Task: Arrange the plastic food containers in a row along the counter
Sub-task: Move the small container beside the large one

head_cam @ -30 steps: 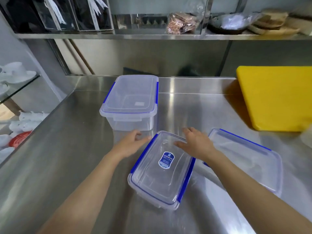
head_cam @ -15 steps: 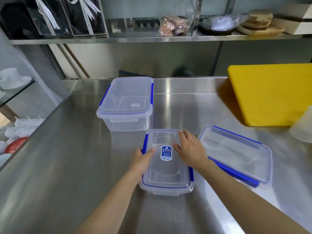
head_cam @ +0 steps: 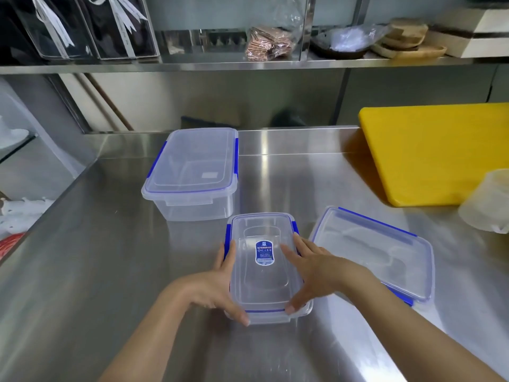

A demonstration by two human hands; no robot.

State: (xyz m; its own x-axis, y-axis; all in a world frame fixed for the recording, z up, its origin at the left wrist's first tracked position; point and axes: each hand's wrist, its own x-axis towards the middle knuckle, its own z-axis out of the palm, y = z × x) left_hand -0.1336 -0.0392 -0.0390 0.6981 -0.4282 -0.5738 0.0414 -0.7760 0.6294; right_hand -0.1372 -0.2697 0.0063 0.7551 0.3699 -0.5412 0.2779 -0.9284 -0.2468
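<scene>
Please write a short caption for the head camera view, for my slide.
Both hands, left hand and right hand, grip the labelled container between two others on a steel counter.

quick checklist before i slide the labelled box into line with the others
1. Both hands on the labelled box: ok, left hand and right hand clasp its long sides.
2. Lid seated: ok, it looks flat, blue clips down.
3. Counter bare to its left: ok.
4. Clear of the deep box: ok, a small gap shows.
5. Clear of the flat box: cannot tell, the right hand hides the gap.
6. Row formed: not ok, the flat box sits askew.
</scene>
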